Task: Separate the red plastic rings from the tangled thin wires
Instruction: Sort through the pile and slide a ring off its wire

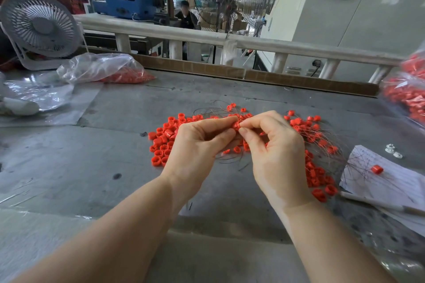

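Observation:
A spread of small red plastic rings (pixel 163 139) lies on the grey table, mixed with thin dark tangled wires (pixel 213 110). My left hand (pixel 199 145) and my right hand (pixel 274 151) meet above the pile, and both pinch the same red ring (pixel 236 125) between thumb and fingertips. More rings (pixel 318 179) trail to the right under my right hand, with wires fanning over them. A single ring (pixel 377 169) sits on a sheet of paper (pixel 391 181) at the right.
A clear bag with red rings (pixel 103 69) lies at the back left beside a white fan (pixel 40 27). Another bag of rings (pixel 407 94) hangs in at the right edge. Two white nuts (pixel 393 150) lie by the paper. A railing (pixel 207 37) borders the table's far side.

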Tool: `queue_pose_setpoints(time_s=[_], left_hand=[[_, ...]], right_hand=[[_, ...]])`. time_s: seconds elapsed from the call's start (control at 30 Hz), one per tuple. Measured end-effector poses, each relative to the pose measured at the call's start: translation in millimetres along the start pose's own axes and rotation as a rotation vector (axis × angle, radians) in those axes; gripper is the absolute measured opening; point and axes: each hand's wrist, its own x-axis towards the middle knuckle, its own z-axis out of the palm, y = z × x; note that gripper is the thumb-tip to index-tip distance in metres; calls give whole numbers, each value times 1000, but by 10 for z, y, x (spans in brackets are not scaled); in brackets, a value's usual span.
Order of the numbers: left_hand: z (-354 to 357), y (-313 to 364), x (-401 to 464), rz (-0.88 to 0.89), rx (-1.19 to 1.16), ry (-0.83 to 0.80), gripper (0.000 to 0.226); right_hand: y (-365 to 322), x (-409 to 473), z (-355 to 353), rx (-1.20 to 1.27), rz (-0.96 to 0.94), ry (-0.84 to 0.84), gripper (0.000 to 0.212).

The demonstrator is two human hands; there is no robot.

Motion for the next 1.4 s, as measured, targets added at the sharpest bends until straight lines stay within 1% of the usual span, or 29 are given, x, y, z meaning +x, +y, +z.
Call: queue_pose_setpoints(time_s=[0.43,0.77,1.1,1.2,1.4], left_hand=[[-1,17,-18,75,106,26,26],[36,6,-31,133,222,68,32],[31,8,-30,119,178,75,26],[42,5,-37,106,166,78,24],[22,1,-34,2,51,65,23]], right_hand=[[9,-6,35,39,5,-21,7],[-5,-9,52,-10,58,1,5],[-52,1,33,-158,-97,6,6],[-51,-3,29,-149,-93,-1,7],[-51,-30,35,-120,-86,-52,12]])
